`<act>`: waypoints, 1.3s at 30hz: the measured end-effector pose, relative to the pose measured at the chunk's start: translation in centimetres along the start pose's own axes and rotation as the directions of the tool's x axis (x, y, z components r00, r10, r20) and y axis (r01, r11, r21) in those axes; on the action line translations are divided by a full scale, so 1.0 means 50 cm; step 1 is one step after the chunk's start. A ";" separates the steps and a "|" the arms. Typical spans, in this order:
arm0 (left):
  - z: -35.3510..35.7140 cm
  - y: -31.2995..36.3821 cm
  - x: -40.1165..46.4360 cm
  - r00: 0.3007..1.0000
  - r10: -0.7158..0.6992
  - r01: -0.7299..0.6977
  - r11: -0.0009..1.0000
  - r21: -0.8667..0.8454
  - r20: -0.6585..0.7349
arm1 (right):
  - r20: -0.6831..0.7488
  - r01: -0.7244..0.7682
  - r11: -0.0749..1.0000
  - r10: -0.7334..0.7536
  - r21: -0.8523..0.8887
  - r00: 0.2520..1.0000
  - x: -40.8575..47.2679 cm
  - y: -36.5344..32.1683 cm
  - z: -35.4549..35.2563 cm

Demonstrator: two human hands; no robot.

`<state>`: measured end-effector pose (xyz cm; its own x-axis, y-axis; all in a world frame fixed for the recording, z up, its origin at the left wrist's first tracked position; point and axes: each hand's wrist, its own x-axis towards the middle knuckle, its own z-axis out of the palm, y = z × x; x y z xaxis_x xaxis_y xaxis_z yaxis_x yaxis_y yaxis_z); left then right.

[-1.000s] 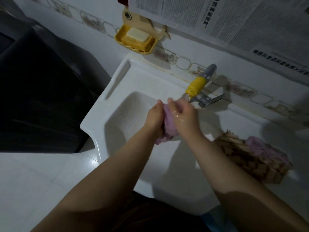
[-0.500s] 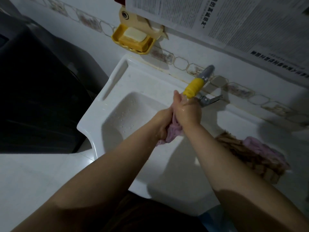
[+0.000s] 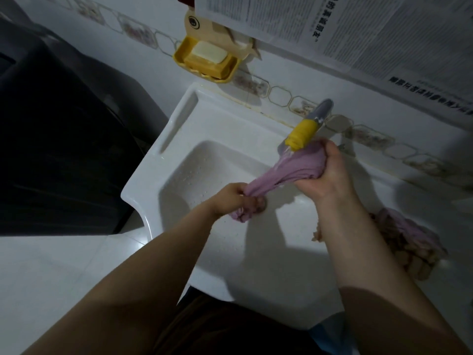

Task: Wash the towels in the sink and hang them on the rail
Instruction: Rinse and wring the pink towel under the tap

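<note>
A wet purple towel is stretched over the white sink, right under the yellow-tipped tap, where water runs onto it. My left hand grips the towel's lower end, low over the basin. The upper end is bunched in my right hand, close beside the tap. More towels, brown-patterned and purple, lie heaped on the sink's right side. No rail is in view.
A yellow soap dish with a bar of soap hangs on the tiled wall above the sink. Newspaper sheets cover the wall at top right. A dark appliance stands close against the sink's left side.
My hands were pressed together on the bunched towel. They have pulled apart, the left down and the right up toward the tap, stretching the towel between them.
</note>
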<state>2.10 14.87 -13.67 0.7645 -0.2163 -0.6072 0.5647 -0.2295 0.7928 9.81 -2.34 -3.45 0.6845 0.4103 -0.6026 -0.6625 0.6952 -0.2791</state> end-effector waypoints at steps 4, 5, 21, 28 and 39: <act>-0.056 0.016 -0.011 0.993 0.080 -0.100 0.965 -0.242 -0.091 | -0.136 0.108 0.920 -0.171 -0.376 0.976 -0.015 -0.029 -0.063; -0.070 0.027 -0.017 0.992 0.102 -0.121 0.940 -0.319 -0.077 | -0.202 0.079 0.799 -0.244 -0.596 0.949 -0.018 -0.029 -0.080; 0.063 0.134 -0.047 0.960 -0.061 -0.068 0.896 -0.439 -0.273 | 0.097 0.271 0.415 -0.393 -0.868 0.914 -0.042 0.150 -0.047; 0.119 0.162 -0.044 0.944 -0.145 0.046 0.947 -0.317 -0.295 | -0.078 0.333 0.435 -0.696 -0.836 0.713 0.009 0.122 0.023; 0.016 0.155 -0.099 0.976 0.186 -0.145 0.945 0.292 -0.117 | -0.063 0.020 0.185 -0.429 -0.983 0.901 0.016 0.019 -0.189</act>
<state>2.42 13.39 -4.58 0.8872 -0.1422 -0.4389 0.3323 -0.4629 0.8217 6.86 -6.92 -11.26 0.8819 0.0341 -0.4701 -0.4083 -0.4431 -0.7981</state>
